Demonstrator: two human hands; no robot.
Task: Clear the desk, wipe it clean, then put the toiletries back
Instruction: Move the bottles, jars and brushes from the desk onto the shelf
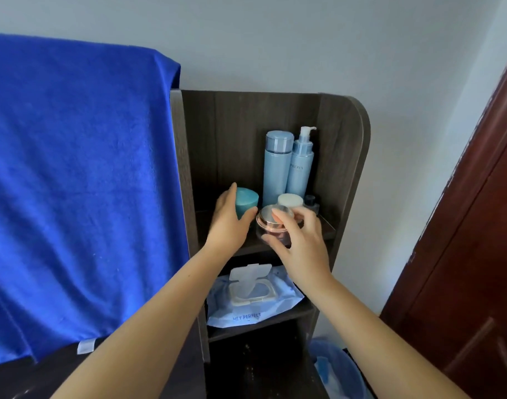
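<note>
now l hand grips teal jar, r hand pink jar

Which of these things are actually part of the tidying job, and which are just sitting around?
Part of the job: teal jar, held by the left hand; pink jar, held by the right hand; two blue bottles; white-capped jar; wet wipes pack.

Just about: blue towel; brown door; blue bin.

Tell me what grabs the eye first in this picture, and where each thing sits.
The large bright blue towel draped over the left half of the view dominates. Right of it, in the dark wooden shelf unit, the left hand grips a teal round jar and the right hand pinches a pink jar with a silver lid, with two tall pale blue bottles standing behind.
</note>
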